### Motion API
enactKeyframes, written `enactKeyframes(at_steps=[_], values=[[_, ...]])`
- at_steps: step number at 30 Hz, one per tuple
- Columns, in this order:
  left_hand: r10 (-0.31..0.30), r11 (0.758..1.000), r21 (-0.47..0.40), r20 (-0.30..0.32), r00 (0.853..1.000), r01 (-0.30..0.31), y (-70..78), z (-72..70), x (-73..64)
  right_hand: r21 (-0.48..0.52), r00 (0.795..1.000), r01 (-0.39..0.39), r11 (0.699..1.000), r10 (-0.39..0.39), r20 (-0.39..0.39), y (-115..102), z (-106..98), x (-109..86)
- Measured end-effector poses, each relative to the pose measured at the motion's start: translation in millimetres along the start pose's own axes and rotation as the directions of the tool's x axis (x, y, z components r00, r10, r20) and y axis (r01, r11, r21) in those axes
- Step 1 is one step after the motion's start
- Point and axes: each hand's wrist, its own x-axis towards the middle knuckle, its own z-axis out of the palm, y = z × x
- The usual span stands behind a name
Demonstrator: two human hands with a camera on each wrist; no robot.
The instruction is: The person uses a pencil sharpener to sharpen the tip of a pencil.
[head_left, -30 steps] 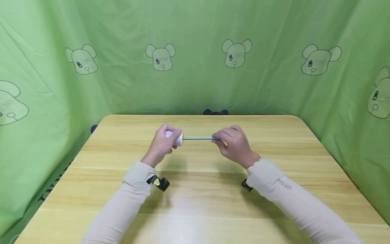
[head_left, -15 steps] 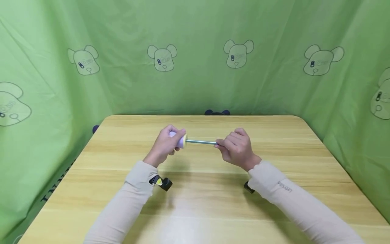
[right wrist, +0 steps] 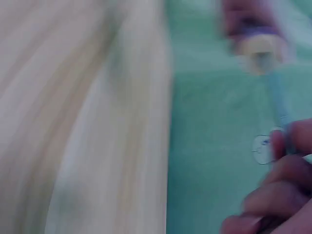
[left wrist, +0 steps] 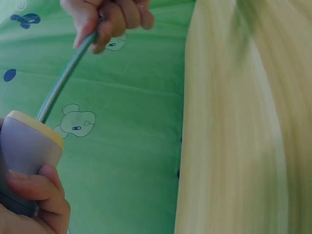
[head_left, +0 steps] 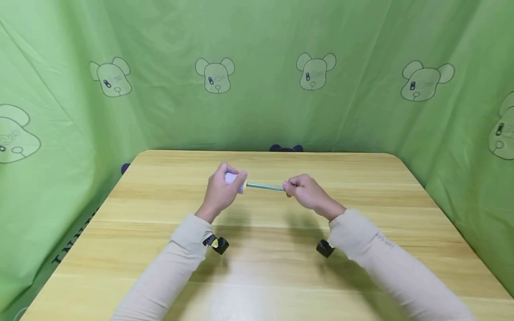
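Note:
Above the wooden table, my left hand (head_left: 218,191) grips a lavender pencil sharpener (left wrist: 29,146) with a cream-yellow end face. A thin blue-green pencil (head_left: 265,187) runs into that yellow face; its inserted end is hidden. My right hand (head_left: 306,192) pinches the pencil's other end between thumb and fingers, the remaining fingers curled. In the left wrist view the pencil (left wrist: 66,78) slants up from the sharpener to the right hand (left wrist: 112,19). The right wrist view is blurred but shows the pencil (right wrist: 278,100) entering the yellow face (right wrist: 263,51).
The light wooden table (head_left: 257,276) lies beneath both hands. Green curtains (head_left: 257,116) printed with bear heads hang behind it and along both sides. A black wrist camera (head_left: 221,245) sits at the left sleeve, another camera (head_left: 324,248) at the right.
My right hand has turned over at the wrist around the pencil's end, its fingers now more curled. Both hands have shifted slightly, and the pencil now tilts a little down to the right.

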Motion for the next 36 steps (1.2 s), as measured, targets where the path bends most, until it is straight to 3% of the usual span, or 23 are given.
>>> enactKeyframes(at_steps=[2, 4, 7, 9, 11, 14, 16, 17, 18, 20, 23, 28, 32, 36], values=[[-0.006, 1.000, -0.004, 0.002, 1.000, 0.006, -0.3, 0.7, -0.2, -0.019, 0.995, -0.088, 0.996, 0.089, 0.035, -5, -3, 0.9], [-0.028, 0.999, -0.027, 0.001, 1.000, 0.028, 0.5, -0.1, 0.4, -0.058, 0.998, -0.059, 0.997, 0.060, 0.006, -9, -5, 0.6], [-0.073, 0.995, -0.073, -0.001, 0.997, 0.073, 3.4, -2.8, 2.0, -0.116, 0.987, 0.109, 0.987, -0.121, -0.108, -8, -2, 0.1], [-0.093, 0.991, -0.098, 0.002, 0.996, 0.093, 5.3, -5.3, 2.8, -0.174, 0.946, 0.246, 0.953, -0.275, -0.169, -6, 0, 0.3], [-0.109, 0.987, -0.115, 0.012, 0.994, 0.109, 7.2, -6.6, 3.3, -0.298, 0.860, 0.387, 0.873, -0.458, -0.226, -3, 1, 1.5], [-0.136, 0.981, -0.131, 0.039, 0.990, 0.140, 11.0, -8.7, 2.9, -0.508, 0.676, 0.520, 0.687, -0.694, -0.247, 4, 2, 4.5], [-0.161, 0.978, -0.128, 0.059, 0.985, 0.167, 13.5, -10.2, 2.3, -0.611, 0.553, 0.555, 0.564, -0.799, -0.235, 8, 4, 6.7], [-0.172, 0.976, -0.123, 0.068, 0.983, 0.179, 14.6, -10.8, 2.1, -0.644, 0.503, 0.565, 0.516, -0.834, -0.226, 10, 5, 7.6], [-0.183, 0.974, -0.120, 0.076, 0.980, 0.191, 15.7, -11.4, 1.7, -0.667, 0.461, 0.574, 0.476, -0.860, -0.218, 12, 6, 8.4], [-0.200, 0.972, -0.106, 0.088, 0.976, 0.209, 16.9, -11.9, 1.2, -0.681, 0.414, 0.590, 0.433, -0.887, -0.206, 16, 8, 8.9], [-0.214, 0.971, -0.089, 0.105, 0.971, 0.224, 17.7, -11.0, 1.5, -0.675, 0.402, 0.607, 0.421, -0.894, -0.197, 19, 11, 7.6], [-0.231, 0.969, -0.066, 0.109, 0.967, 0.239, 16.8, -8.8, 0.8, -0.654, 0.431, 0.612, 0.445, -0.881, -0.196, 23, 13, 5.3], [-0.221, 0.972, -0.065, 0.096, 0.971, 0.228, 14.3, -7.8, 0.9, -0.608, 0.485, 0.614, 0.503, -0.848, -0.212, 24, 16, 5.9], [-0.189, 0.977, -0.081, 0.082, 0.979, 0.196, 10.3, -7.5, 1.1, -0.520, 0.570, 0.616, 0.592, -0.790, -0.224, 23, 18, 5.8]])
